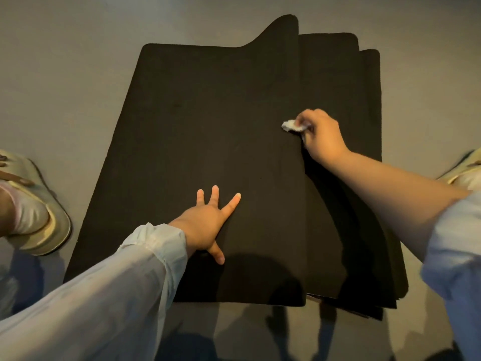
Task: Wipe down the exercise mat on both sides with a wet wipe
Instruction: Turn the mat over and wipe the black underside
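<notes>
I see a black exercise mat (pixel 208 142) lying on the grey floor (pixel 65 74), folded in layers that stick out on the right side. My left hand (pixel 208 222) lies flat on the near part of the mat with its fingers spread out, holding nothing. My right hand (pixel 322 136) is farther away on the right, and its fingers pinch a crumpled white wet wipe (pixel 292 125) against the mat. A pale shoe (pixel 39 204) stands on the floor just left of the mat, and another shoe (pixel 466 168) shows at the right edge.
</notes>
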### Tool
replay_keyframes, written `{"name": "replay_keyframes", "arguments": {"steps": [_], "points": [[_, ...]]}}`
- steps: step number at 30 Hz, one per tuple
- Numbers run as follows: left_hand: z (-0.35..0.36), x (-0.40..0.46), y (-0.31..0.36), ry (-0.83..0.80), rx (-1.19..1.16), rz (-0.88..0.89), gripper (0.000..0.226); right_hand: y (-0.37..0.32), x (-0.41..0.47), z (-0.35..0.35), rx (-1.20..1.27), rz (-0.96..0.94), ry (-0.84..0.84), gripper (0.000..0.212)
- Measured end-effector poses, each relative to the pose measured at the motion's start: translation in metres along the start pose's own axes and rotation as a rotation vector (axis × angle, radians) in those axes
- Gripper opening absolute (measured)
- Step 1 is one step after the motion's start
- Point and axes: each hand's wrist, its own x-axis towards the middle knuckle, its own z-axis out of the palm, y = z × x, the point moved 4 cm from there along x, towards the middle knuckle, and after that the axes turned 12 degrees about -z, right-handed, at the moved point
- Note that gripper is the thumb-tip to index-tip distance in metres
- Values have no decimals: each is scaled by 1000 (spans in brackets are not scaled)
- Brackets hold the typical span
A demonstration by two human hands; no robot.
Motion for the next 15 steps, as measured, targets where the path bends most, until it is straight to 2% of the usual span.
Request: {"name": "replay_keyframes", "arguments": {"steps": [4,11,13,15], "points": [[1,2,-1,19,22,6,139,-30,-63,-7,103,-129,-86,31],[1,-7,-7,70,-30,23,139,-81,-169,-20,330,-35,-409,38],[1,-10,-9,77,-83,29,139,-89,-187,-22,401,100,-464,38],[1,-12,-12,64,-176,40,138,-92,-193,-24,623,405,-451,48]]}}
